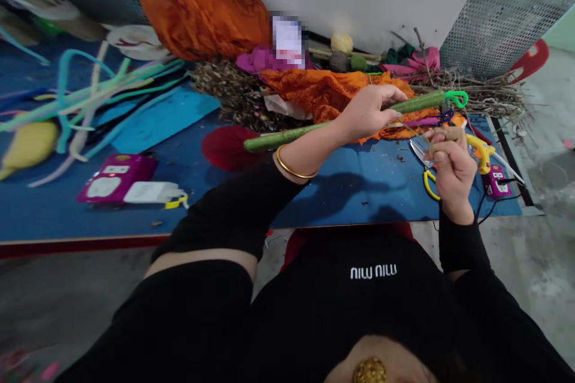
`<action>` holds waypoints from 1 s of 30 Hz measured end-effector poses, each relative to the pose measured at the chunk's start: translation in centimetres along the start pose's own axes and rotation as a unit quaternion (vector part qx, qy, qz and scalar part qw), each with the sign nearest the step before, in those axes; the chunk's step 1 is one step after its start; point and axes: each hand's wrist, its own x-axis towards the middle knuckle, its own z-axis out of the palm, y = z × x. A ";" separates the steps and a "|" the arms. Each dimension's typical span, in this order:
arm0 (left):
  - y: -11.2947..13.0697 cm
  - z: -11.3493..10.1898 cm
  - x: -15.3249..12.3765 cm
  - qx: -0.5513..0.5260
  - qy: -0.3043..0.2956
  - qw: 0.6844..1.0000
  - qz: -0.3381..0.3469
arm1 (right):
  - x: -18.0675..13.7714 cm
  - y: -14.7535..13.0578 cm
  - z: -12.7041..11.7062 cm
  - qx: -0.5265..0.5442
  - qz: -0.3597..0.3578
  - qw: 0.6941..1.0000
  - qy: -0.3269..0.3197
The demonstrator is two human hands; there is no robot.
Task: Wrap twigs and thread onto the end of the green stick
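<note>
A long stick wrapped in green yarn [420,103] lies slantwise above the table, with a bright green loop [457,98] at its right end. My left hand [371,109] is closed around it near the right part, thumb and fingers on either side. To the right and a little lower, my right hand [453,161] is pinched shut on a thin strand [411,130] that runs toward the stick by my left fingers. Just below the right hand lie scissors with yellow handles [430,184]. The strand's tip is hidden inside the right fingers.
Orange crumpled cloth [309,93], dry twigs [487,93] and yarn balls [341,43] lie along the back. A yellow glue gun [483,152] and a purple box with cables [498,182] are at right. Pipe cleaners [96,93] and another purple box [119,176] are at left.
</note>
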 end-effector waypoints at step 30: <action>1.5 4.3 -4.6 0.191 0.001 0.981 -0.032 | 8.9 6.3 0.3 -0.174 -0.043 0.957 -0.229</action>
